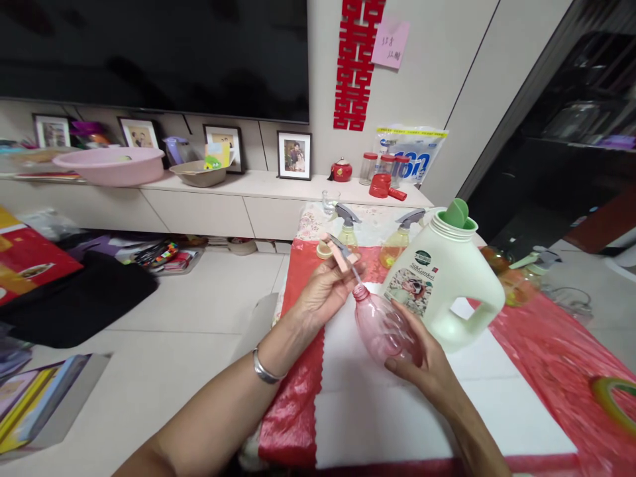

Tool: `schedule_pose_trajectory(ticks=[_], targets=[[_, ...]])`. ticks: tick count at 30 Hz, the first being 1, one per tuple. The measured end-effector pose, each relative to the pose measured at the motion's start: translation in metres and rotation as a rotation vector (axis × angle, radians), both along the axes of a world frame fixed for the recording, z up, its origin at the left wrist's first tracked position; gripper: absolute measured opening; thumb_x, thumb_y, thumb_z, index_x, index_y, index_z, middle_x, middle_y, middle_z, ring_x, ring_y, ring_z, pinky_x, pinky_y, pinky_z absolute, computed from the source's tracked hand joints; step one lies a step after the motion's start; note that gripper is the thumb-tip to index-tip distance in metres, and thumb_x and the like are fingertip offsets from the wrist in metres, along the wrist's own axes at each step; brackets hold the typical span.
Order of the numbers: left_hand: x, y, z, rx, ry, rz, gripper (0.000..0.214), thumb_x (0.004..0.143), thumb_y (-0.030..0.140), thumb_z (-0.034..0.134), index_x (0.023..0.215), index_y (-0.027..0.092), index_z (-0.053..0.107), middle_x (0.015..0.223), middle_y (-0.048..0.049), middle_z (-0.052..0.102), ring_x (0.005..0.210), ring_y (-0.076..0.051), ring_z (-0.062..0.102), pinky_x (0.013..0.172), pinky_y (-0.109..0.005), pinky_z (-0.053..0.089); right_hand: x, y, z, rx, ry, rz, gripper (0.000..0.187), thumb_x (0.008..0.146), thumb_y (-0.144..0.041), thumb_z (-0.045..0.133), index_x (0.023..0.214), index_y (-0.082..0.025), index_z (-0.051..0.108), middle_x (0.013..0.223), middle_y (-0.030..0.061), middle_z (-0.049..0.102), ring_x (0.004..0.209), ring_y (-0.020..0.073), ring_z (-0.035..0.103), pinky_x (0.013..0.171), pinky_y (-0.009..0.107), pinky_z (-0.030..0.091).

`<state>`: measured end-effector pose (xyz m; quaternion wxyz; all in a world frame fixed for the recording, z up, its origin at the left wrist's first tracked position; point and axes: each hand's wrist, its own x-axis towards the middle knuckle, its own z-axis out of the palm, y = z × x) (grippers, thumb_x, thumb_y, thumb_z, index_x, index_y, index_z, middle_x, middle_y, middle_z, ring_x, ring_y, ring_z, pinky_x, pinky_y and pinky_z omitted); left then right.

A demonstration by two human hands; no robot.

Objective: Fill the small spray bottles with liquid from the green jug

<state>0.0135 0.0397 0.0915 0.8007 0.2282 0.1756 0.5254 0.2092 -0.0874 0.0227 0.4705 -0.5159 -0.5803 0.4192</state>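
Observation:
My left hand (325,291) is closed on a pink and grey spray nozzle (340,255). Its thin tube meets the mouth of a clear pink bottle (380,324); how far it reaches inside is hard to make out. With fingers wrapped round its lower body, my right hand (427,364) holds the bottle tilted, its neck toward the left hand. Right behind the bottle stands a big pale-green jug (442,278) with a green scoop-like piece (456,213) in its open mouth. A small round lid-like thing (324,250) lies just beyond my left hand.
Spray bottles with grey heads (348,232) stand at the table's far side, and another spray bottle (527,278) stands right of the jug. White paper (377,424) covers part of the red tablecloth (293,397). A low cabinet (199,209) runs along the wall behind.

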Motion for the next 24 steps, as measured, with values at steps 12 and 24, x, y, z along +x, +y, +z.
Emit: schedule_pose_trajectory(ticks=[12,24], targets=[[-0.019,0.039,-0.03,-0.241,0.224,0.282,0.015,0.098,0.016,0.055,0.086,0.014,0.063,0.079,-0.0042,0.072,0.069,-0.01,0.07,0.08,-0.025,0.06,0.048,-0.028,0.026,-0.348,0.226,0.263,0.093,0.066,-0.046,0.088,0.149,-0.028,0.05,0.153,0.0052,0.033,0.145,0.0321,0.028,0.125,0.046,0.023],[0.003,0.016,-0.066,-0.151,0.548,0.14,0.015,0.077,0.007,0.075,0.077,0.012,0.061,0.074,-0.003,0.065,0.068,-0.012,0.067,0.073,-0.025,0.057,0.044,-0.015,0.012,-0.159,0.445,0.217,0.099,0.069,-0.051,0.086,0.154,-0.024,0.044,0.157,0.0081,0.025,0.146,0.033,0.027,0.123,0.045,0.029]])
